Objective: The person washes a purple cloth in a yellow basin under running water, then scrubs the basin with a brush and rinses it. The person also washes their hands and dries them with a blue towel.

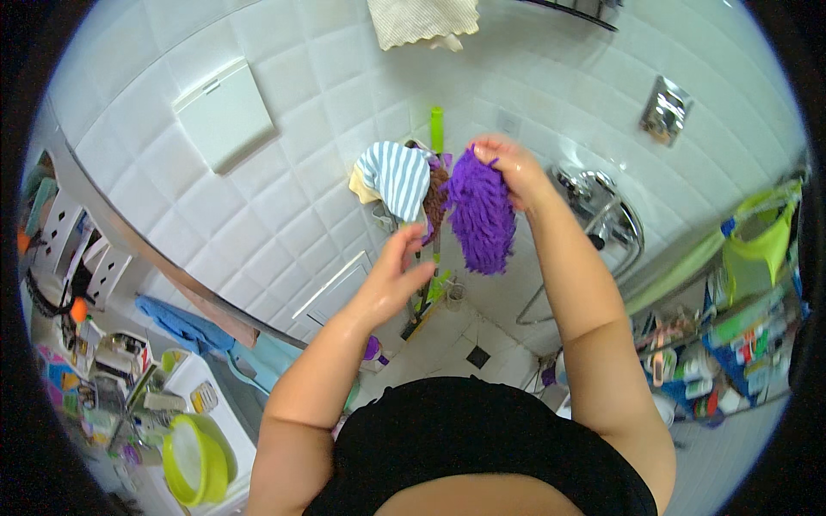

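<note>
My right hand [510, 164] grips the top end of a purple shaggy microfiber mop pad [483, 216], which hangs down from it. To its left, my left hand [400, 274] has its fingers apart and holds nothing. Just beyond my left hand, a blue-and-white striped cloth [395, 177] hangs in the wall corner with a cream cloth [362, 188] behind it. A brown shaggy mop head [437, 193] hangs beside the striped cloth. A bright green handle [437, 129] stands upright above them.
A shower mixer [597, 206] with its hose is on the right wall. A green basin [197, 461] stands at the lower left. Shelves of bottles [703, 374] are at the right. A broom head [419, 320] and a dark floor drain tile [478, 357] are below. A cream towel [423, 22] hangs above.
</note>
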